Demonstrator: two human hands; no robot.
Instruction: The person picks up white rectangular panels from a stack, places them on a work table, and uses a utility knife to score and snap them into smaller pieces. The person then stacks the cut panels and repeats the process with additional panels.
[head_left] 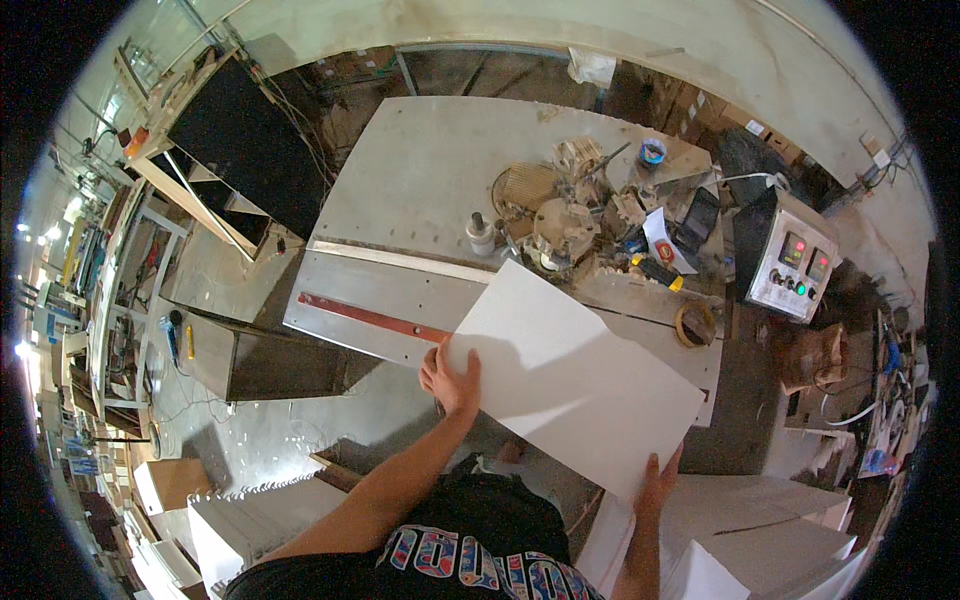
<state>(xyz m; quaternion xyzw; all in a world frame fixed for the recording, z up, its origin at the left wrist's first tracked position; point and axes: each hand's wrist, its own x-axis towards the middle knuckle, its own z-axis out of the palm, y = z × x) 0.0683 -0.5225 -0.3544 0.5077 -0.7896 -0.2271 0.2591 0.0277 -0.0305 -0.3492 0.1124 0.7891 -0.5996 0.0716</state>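
Note:
A flat white rectangular board (pixel 575 375) slants across the near side of the machine table, in front of my body. My left hand (pixel 452 380) grips its left edge, thumb on top and fingers curled beneath. At its near right corner my right hand (pixel 657 480) grips the edge, with part of the fingers hidden by the board. The far part of the board lies over the grey metal bed (pixel 370 285) and covers part of a dark red strip (pixel 370 315) set in that bed.
A dusty machine head (pixel 562 225) stands beyond the board, with a bottle (pixel 480 235) to its left. A control box (pixel 795 258) with lit displays is at the right. Stacks of white boards (pixel 265 520) flank me, and a wooden box (pixel 270 360) stands left.

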